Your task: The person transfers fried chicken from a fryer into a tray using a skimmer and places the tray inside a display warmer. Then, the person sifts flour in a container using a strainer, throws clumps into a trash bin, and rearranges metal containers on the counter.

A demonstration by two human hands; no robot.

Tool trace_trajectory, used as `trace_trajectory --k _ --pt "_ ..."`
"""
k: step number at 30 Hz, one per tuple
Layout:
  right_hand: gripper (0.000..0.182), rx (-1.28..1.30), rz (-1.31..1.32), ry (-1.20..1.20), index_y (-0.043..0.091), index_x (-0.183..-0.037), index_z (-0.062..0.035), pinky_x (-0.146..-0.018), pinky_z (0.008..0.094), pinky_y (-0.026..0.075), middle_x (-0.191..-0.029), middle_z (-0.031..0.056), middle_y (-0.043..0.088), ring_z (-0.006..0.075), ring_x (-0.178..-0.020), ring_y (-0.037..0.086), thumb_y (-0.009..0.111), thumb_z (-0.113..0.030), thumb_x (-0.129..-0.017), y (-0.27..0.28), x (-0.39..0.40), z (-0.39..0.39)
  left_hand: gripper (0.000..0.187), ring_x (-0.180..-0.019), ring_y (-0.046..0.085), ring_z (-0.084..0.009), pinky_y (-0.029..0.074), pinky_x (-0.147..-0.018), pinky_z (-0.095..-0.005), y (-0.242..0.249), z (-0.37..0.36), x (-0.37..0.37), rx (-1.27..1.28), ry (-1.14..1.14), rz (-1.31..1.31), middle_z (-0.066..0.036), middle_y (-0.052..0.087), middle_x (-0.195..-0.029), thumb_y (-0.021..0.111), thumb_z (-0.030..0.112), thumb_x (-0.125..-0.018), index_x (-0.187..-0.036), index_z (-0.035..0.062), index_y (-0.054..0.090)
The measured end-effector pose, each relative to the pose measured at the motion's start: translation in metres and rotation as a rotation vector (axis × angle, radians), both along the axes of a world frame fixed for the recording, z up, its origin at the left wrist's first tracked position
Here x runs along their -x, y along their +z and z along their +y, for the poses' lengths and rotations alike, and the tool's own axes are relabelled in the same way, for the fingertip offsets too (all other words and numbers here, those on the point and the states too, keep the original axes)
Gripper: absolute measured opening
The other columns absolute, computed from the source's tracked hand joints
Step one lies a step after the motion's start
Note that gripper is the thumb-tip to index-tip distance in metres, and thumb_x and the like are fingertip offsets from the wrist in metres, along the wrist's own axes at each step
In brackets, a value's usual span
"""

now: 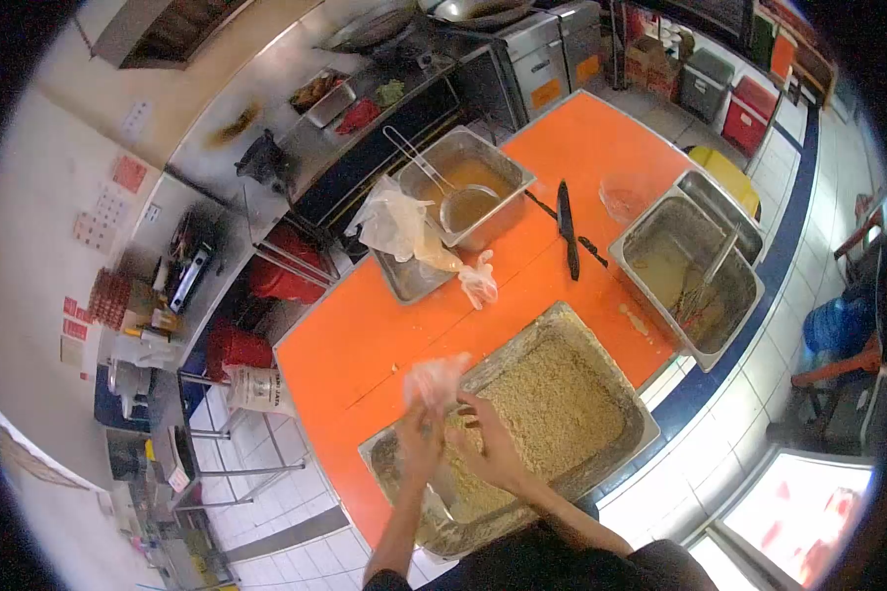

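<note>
A crumpled piece of clear plastic (436, 382) hangs over the far-left rim of the crumb tray (643, 426), just past the left hand's (421, 443) fingers, the nearer ones; I can't make out whether they pinch it or sit inside it. The right hand (488, 451), fingers loosely bent, comes close; its grip is unclear. Beyond the tray, a knife (568, 231) lies on the table (345, 364)

Clr plastic piece (438, 379): thin, crumpled, glove or bag (can't tell), up in air by far rim, L end of lg metal tray (639, 426). Tray rect., walls smeared, set diag. on orange tabletop (335, 360). Crumb mix (562, 394) inside: pale yellow-beige, loose, surface uneven.
</note>
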State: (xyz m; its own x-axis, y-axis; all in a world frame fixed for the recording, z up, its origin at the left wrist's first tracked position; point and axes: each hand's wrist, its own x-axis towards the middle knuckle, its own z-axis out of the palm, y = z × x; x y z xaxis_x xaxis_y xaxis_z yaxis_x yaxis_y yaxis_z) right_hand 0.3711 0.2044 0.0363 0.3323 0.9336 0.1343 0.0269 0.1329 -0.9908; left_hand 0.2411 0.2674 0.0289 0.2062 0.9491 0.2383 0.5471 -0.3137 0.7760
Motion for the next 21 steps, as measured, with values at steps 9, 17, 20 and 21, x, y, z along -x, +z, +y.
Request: trace_trajectory --k 9,17,20,21 --pt "0.019 0.104 -0.311 0.142 0.056 -0.104 0.0011 -0.081 0.0328 0.048 -0.096 0.0104 0.059 0.0208 -0.089 0.06 0.056 -0.011 -0.09 -0.075 0.031 -0.065 0.023 -0.093 0.061 -0.0214 0.049 -0.087 -0.0334 -0.047 -0.108 0.012 0.701 0.255 -0.691 -0.012 0.062 -0.105 0.044 0.007 -0.095 -0.108 -0.0074 0.057" --pt "0.02 0.23 0.975 0.157 0.058 -0.101 -0.0059 -0.064 0.0269 0.044 -0.082 0.0011 0.055 0.0111 -0.073 0.053 0.056 -0.024 -0.092 -0.085 0.042 -0.112 0.021 -0.082 0.06 -0.0173 0.05 -0.071 -0.0272 -0.037 -0.153 0.042 0.393 0.149 -0.292 -0.011 0.062 -0.092 0.056 0.009 -0.087 -0.105 -0.0013 0.058" --pt "0.018 0.536 0.783 0.135 0.059 -0.099 -0.0062 -0.054 0.0249 0.04 -0.075 -0.0015 0.052 0.0078 -0.064 0.048 0.054 -0.022 -0.092 -0.062 0.056 -0.126 0.016 -0.083 0.059 -0.0178 0.049 -0.074 -0.0284 -0.058 -0.148 0.053 0.382 0.046 -0.588 -0.009 0.062 -0.088 0.055 0.007 -0.084 -0.097 -0.0012 0.06" --pt "0.018 0.533 0.783 0.137 0.059 -0.099 -0.0062 -0.054 0.0249 0.04 -0.075 -0.0015 0.052 0.0078 -0.064 0.048 0.054 -0.022 -0.092 -0.067 0.054 -0.127 0.015 -0.083 0.058 -0.018 0.049 -0.075 -0.0288 -0.069 -0.146 0.059 0.377 0.012 -0.679 -0.009 0.062 -0.086 0.055 0.006 -0.083 -0.095 -0.0011 0.061"
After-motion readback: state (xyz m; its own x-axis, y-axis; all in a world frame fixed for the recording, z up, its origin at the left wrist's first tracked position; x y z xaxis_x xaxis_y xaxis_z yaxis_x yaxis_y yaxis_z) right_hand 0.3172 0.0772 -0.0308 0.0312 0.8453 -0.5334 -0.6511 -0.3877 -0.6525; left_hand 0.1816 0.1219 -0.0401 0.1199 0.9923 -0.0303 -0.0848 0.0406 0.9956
